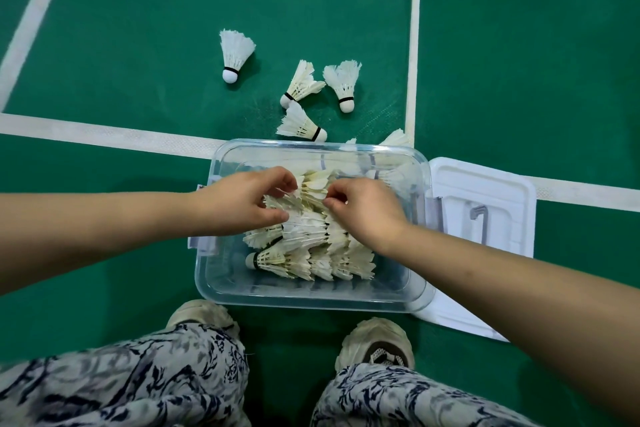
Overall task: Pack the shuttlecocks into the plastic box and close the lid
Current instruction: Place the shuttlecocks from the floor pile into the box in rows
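Note:
A clear plastic box (221, 288) stands open on the green court floor, holding rows of nested white shuttlecocks (311, 260). My left hand (239, 199) and my right hand (367, 208) are both inside the box, fingers pinched on the feathers of the upper shuttlecock row (304, 229). The white lid (485, 204) lies flat on the floor right of the box. Several loose shuttlecocks lie beyond the box: one (235, 54) far left, another (302, 81), a third (344, 83), and one (300, 123) near the rim.
White court lines (104, 133) cross the floor behind and to the right of the box. More shuttlecock feathers (394, 139) show behind the box's far right corner. My two shoes (375, 343) and patterned trouser legs are just in front of the box.

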`<state>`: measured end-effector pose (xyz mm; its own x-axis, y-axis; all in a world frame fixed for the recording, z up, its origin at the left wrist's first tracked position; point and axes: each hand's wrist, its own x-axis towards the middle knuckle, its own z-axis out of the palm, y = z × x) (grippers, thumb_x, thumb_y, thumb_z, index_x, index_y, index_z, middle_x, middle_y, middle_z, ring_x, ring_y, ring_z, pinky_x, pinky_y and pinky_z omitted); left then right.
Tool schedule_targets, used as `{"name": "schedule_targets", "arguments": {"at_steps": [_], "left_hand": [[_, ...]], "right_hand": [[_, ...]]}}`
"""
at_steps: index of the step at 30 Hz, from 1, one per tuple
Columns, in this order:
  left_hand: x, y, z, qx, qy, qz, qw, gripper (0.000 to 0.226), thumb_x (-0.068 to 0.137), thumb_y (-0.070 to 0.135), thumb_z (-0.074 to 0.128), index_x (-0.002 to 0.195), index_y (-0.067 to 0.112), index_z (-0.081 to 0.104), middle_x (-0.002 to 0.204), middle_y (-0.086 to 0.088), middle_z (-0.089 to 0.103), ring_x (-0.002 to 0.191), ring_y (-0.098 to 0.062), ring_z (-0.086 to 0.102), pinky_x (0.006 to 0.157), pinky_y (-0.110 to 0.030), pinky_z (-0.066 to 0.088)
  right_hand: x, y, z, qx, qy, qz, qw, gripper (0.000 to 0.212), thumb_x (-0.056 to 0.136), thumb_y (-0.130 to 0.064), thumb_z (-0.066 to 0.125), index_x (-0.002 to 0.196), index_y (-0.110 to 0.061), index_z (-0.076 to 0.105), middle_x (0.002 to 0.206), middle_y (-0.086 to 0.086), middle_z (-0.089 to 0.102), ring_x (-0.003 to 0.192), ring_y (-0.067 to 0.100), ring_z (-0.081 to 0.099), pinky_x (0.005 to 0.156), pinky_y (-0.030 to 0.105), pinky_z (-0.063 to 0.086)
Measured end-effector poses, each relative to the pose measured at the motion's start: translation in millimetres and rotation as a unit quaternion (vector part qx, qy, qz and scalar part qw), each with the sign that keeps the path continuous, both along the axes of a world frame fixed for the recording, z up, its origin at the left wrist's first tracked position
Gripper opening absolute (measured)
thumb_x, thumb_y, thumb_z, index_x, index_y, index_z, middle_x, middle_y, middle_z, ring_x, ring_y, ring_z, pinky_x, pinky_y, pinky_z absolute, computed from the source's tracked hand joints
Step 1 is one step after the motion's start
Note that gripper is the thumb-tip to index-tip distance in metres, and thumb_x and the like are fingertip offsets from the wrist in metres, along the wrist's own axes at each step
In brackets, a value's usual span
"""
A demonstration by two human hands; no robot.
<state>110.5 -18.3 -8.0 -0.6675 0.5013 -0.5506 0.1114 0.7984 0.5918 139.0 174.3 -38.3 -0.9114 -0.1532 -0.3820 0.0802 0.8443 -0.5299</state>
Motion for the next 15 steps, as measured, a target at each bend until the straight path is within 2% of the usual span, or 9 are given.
{"name": "schedule_targets", "arguments": {"at_steps": [4, 8, 12, 15], "left_hand": [[-1.6, 0.8, 5.1, 0.022, 0.032, 0.010, 0.999, 0.030, 0.085, 0.024, 0.062, 0.112, 0.023, 0.051, 0.110, 0.010, 0.056, 0.107, -0.009, 0.056, 0.087, -0.024, 0.048], [-12.4, 8.8, 20.2, 0.068, 0.072, 0.046, 0.994, 0.018, 0.086, 0.020, 0.060, 0.100, 0.028, 0.052, 0.094, 0.015, 0.056, 0.095, -0.008, 0.058, 0.079, -0.024, 0.050], [-29.4, 18.1, 34.9, 0.087, 0.127, 0.052, 0.987, 0.017, 0.086, 0.017, 0.060, 0.100, 0.025, 0.054, 0.091, 0.014, 0.057, 0.089, -0.009, 0.058, 0.078, -0.024, 0.048], [-49.9, 25.6, 38.0, 0.076, 0.160, 0.038, 0.983, 0.022, 0.087, 0.019, 0.059, 0.109, 0.020, 0.055, 0.098, 0.007, 0.057, 0.091, -0.013, 0.058, 0.082, -0.028, 0.048]], "right_hand": [[1.9, 2.1, 4.4, -0.012, 0.007, 0.002, 1.000, 0.020, 0.091, -0.040, 0.052, 0.098, -0.026, 0.064, 0.093, -0.004, 0.069, 0.086, 0.017, 0.059, 0.066, 0.028, 0.044], [2.8, 3.4, 13.8, -0.047, 0.022, -0.030, 0.998, 0.035, 0.084, -0.056, 0.053, 0.105, -0.028, 0.054, 0.082, -0.009, 0.060, 0.076, 0.013, 0.056, 0.060, 0.029, 0.040], [-4.4, 5.9, 23.2, -0.089, 0.073, -0.054, 0.992, 0.024, 0.086, -0.045, 0.055, 0.102, -0.027, 0.053, 0.075, -0.009, 0.056, 0.071, 0.013, 0.053, 0.064, 0.032, 0.044], [-13.0, 9.9, 28.5, -0.111, 0.111, -0.070, 0.985, 0.016, 0.088, -0.035, 0.054, 0.101, -0.024, 0.055, 0.073, -0.009, 0.055, 0.066, 0.014, 0.049, 0.064, 0.032, 0.043]]}}
